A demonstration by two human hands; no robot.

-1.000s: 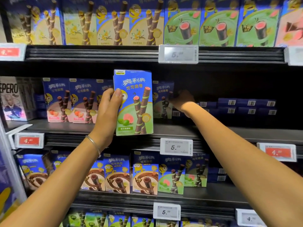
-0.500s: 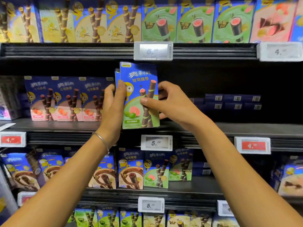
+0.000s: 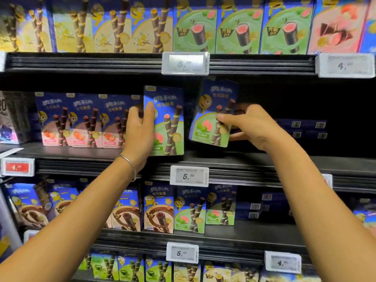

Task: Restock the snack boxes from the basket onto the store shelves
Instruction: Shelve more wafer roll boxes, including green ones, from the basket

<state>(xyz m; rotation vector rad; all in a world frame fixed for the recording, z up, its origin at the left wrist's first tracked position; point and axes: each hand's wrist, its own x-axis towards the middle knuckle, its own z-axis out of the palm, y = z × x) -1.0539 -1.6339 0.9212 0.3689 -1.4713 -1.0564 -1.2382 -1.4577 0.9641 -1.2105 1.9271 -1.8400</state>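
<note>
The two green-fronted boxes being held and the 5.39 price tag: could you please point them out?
box in left hand (image 3: 171, 127): head view, front panel.
box in right hand (image 3: 209, 110): head view, tilted front panel.
5.39 price tag (image 3: 189, 176): head view, tag face.

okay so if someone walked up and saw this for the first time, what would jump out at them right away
Two arms reach up to the middle shelf, each hand on a blue and green snack box. The left hand holds one box upright at the shelf front, and the right hand tilts a second box just beside it. To their right, that shelf is mostly dark gap, with flat blue boxes stacked at the back.
</note>
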